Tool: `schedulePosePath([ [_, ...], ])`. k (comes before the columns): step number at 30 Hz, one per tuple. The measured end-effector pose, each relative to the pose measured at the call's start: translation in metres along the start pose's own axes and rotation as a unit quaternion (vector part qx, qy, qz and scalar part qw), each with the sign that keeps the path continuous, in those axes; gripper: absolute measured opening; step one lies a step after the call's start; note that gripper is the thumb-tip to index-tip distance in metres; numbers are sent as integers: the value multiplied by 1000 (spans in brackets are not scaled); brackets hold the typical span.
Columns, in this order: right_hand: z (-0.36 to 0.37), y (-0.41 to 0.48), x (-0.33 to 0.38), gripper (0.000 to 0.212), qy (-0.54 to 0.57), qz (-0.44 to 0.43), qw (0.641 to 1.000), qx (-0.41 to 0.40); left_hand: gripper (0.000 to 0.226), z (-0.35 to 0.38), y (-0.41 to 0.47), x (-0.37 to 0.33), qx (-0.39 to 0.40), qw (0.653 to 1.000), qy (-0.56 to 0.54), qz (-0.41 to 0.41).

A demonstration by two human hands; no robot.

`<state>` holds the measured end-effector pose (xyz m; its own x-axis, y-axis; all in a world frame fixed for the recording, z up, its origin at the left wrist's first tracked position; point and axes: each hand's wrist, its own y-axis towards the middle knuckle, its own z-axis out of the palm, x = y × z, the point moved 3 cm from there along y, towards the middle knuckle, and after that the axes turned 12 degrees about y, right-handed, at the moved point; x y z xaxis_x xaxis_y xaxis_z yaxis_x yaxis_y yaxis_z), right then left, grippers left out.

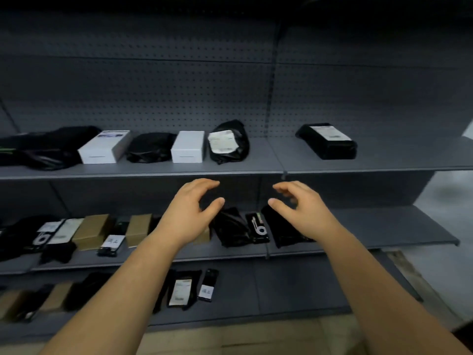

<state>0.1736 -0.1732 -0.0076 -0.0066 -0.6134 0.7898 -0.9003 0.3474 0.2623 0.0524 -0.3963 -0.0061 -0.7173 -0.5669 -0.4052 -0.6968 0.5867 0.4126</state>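
Reaching forward with both arms, the person holds the left hand (188,213) and the right hand (304,211) in front of the grey metal middle shelf (384,226), just under the front lip of the grey metal upper shelf (384,155). Both hands are empty. The fingers are loosely curved and the thumbs spread well away from them, a wide grip that touches nothing.

Three items lie side by side on the middle shelf, between and just below the hands. On the left is a crumpled glossy black plastic pouch (231,226). In the middle is a narrow black packet showing a coiled white cable (258,226). On the right is a flat matt black packet (284,230), partly hidden behind the right hand. The hands frame all three, and I cannot tell which one they are after.

These items sit very close together, so a wide two-handed grasp could drag a neighbour along or push it over the near edge onto the shelf below. The slick pouch would probably slip from a loose pinch or sag if held by one corner. The knuckles are close under the upper shelf's lip, so lifting straight up might knock them against it. The tan cardboard box (138,228) lies just left of the left forearm, and a sideways sweep of that arm could shove it out of line.
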Motion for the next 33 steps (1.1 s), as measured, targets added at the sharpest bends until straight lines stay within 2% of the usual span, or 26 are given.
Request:
schedulePosePath([
  [7,34,106,0,40,0,-3,1000,17,43,3,77,66,-11,999,15,-29],
  [15,38,227,-51,41,2,23,999,23,41,52,189,82,-11,998,29,-49],
  [20,48,294,-77,48,-5,75,997,16,43,83,241,89,-3,994,30,-106],
  [23,58,314,-90,52,-11,127,992,8,47,102,256,89,17,991,28,-131],
  [26,63,325,-97,45,-9,171,985,20,51,114,271,91,26,984,28,-174],
  [31,73,336,-96,49,-65,203,975,69,58,124,285,95,79,969,36,-230],
  [33,79,337,-94,43,-33,212,974,70,61,125,287,98,79,968,-1,-238],
])
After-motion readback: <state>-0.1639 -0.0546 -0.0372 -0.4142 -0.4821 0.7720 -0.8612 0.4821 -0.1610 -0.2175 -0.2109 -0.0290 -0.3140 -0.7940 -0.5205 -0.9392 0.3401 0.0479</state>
